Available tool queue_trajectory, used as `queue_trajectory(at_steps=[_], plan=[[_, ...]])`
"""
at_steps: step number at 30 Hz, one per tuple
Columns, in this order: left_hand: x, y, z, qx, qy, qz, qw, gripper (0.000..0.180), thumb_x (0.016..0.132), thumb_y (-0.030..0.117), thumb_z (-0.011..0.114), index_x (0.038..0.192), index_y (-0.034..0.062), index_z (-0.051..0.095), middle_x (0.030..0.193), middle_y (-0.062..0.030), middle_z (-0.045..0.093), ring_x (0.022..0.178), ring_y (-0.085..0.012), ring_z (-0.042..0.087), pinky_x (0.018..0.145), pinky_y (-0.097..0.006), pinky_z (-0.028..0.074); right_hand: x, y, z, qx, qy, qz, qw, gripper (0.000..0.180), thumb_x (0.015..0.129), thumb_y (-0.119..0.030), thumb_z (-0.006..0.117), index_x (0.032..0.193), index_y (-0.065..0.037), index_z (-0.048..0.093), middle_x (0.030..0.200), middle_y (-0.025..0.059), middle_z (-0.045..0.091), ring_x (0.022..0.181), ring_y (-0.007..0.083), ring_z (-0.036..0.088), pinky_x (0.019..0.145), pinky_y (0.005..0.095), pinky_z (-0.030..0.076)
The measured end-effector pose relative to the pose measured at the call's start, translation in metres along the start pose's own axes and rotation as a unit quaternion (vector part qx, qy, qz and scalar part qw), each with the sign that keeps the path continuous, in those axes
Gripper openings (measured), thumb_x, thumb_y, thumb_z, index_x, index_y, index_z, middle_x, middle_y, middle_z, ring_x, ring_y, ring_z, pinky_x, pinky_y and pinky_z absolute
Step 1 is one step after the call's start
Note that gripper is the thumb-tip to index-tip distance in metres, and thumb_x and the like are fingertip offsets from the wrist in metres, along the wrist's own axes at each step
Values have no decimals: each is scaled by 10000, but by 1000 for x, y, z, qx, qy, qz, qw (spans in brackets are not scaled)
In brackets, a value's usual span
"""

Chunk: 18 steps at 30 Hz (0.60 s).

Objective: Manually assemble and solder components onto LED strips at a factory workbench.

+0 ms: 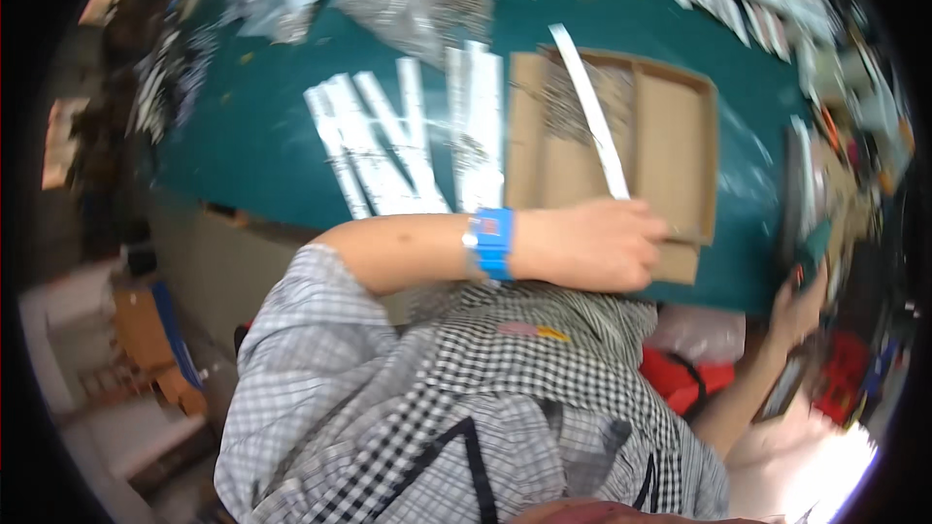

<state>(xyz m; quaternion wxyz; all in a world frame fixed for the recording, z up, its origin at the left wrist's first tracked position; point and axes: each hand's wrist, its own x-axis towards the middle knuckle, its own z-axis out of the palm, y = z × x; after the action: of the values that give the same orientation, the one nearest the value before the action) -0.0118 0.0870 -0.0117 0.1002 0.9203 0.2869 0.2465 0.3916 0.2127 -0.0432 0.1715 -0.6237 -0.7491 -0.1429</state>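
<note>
My left grip (pixel 594 246) pinches the near end of a white strip (pixel 594 116) slanting ahead of it over the cardboard box (pixel 672 126), while my right grip (pixel 800 311), farther right, holds a green tool (pixel 814 246)

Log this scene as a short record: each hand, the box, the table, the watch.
Left hand: holds a white strip slanting over the box
Right hand: at a green tool; blurred, grip unclear
Box: brown, open, divided; small pieces in its left compartment
Table: green; more strips left of the box, plastic bag beyond them
Watch: blue
</note>
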Motion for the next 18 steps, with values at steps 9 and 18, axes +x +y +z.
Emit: queue_trajectory(at_steps=[9,18], plan=[[-8,29,-23,115,39,41,992,135,687,224,615,624,125,683,702,14,596,824,-206,553,705,-345,428,0,-70,-41,163,183,135,960,732,683,-587,818,1061,-8,578,919,202,648,773,362,638,706,488,528],[-52,58,-84,99,-111,-3,989,138,704,232,632,651,122,695,757,17,614,823,-188,576,726,-331,427,-37,-129,-47,594,-9,161,788,542,814,124,638,1329,57,484,1005,68,549,874,166,554,830,294,483]])
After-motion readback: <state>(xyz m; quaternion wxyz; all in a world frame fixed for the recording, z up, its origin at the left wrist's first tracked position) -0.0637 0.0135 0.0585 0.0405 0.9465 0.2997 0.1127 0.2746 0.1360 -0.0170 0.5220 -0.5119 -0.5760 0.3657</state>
